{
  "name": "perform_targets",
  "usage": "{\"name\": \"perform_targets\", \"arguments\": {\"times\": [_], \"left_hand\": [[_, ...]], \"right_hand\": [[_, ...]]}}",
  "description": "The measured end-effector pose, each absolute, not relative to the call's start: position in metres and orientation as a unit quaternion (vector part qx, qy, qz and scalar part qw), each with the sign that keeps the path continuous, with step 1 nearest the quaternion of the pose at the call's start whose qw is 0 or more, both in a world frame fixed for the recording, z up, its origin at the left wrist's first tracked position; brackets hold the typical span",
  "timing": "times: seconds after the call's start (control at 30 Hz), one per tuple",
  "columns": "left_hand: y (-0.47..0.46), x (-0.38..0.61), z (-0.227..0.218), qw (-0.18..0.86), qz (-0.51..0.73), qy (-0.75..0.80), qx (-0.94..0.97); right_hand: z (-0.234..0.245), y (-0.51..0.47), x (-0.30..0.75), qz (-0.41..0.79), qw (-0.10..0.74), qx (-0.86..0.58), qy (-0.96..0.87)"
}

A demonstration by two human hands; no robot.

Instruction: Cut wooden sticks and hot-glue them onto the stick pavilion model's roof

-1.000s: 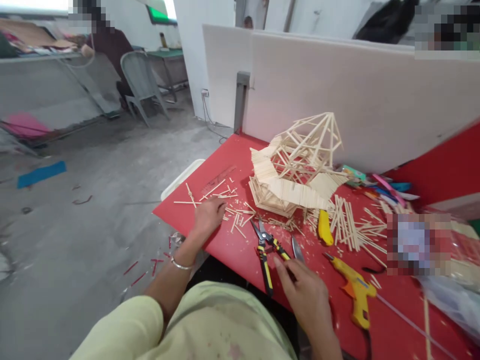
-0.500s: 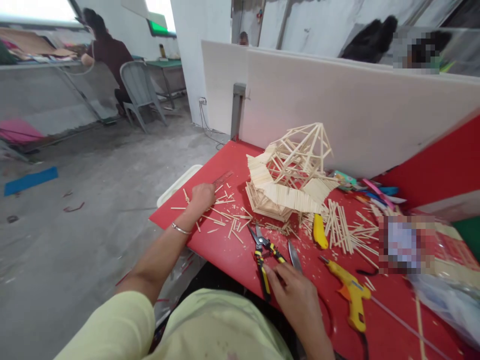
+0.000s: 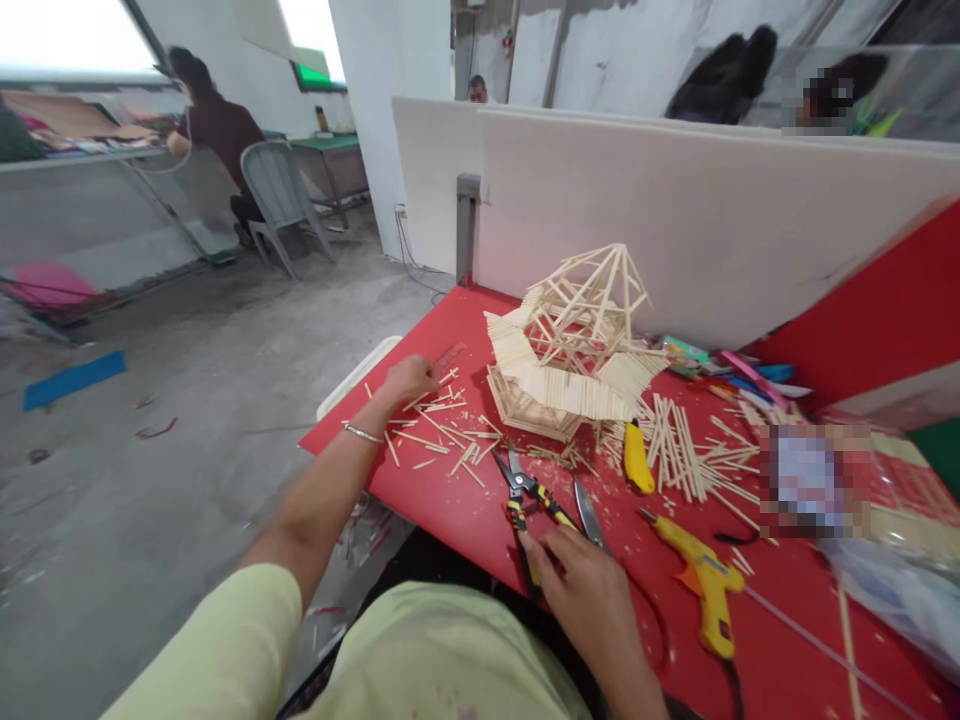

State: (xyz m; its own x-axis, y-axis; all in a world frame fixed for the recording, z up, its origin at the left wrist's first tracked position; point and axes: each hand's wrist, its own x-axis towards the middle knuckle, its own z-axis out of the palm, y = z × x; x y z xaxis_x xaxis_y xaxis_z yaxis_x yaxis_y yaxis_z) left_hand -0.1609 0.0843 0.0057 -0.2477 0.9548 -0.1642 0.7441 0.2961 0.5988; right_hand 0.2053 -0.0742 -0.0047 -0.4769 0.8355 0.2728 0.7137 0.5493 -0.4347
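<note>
My left hand (image 3: pixel 411 381) is closed, fingertips pointing down among loose thin wooden sticks (image 3: pixel 442 432) at the table's left side; what it pinches is hidden. A transparent ruler (image 3: pixel 450 356) lies just beyond it. My right hand (image 3: pixel 581 572) grips the black-and-yellow handles of a pair of garden snips (image 3: pixel 520 484), whose blades are spread and point away from me on the tabletop. Behind the snips stands a stick model (image 3: pixel 566 390) with a slatted, flared roof and an open pointed frame on top.
On the red table (image 3: pixel 442 518) lie a knife blade (image 3: pixel 589 512), a yellow-handled cutter (image 3: pixel 637 460), a yellow glue gun (image 3: pixel 701 580) with its cord, and piled sticks (image 3: pixel 679 450). Plastic bags (image 3: pixel 892 590) lie right. A white panel (image 3: pixel 637 210) borders the back. A person sits far left.
My left hand has shifted slightly up and right over the sticks, its fingers now pointing down. My right hand stays at the snips' handles. The camera view has tilted a little.
</note>
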Motion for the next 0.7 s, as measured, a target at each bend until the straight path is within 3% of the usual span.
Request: {"name": "perform_targets", "arguments": {"times": [0.13,0.3,0.4,0.47,0.7], "left_hand": [[0.076,-0.161,0.019,0.351,0.346,0.693,0.525],[0.054,-0.140,0.028,0.451,0.454,0.599,0.482],[0.036,-0.115,0.032,0.573,0.539,0.477,0.391],[0.024,-0.097,0.035,0.599,0.560,0.444,0.360],[-0.006,-0.047,0.058,0.587,0.553,0.438,0.397]], "right_hand": [[0.018,-0.067,0.193,0.208,0.287,-0.446,-0.822],[0.050,-0.046,0.142,0.407,0.365,-0.423,-0.723],[0.049,-0.034,0.109,0.553,0.374,-0.412,-0.620],[0.042,-0.027,0.094,0.610,0.371,-0.398,-0.576],[0.029,-0.024,0.104,0.533,0.412,-0.380,-0.634]]}}
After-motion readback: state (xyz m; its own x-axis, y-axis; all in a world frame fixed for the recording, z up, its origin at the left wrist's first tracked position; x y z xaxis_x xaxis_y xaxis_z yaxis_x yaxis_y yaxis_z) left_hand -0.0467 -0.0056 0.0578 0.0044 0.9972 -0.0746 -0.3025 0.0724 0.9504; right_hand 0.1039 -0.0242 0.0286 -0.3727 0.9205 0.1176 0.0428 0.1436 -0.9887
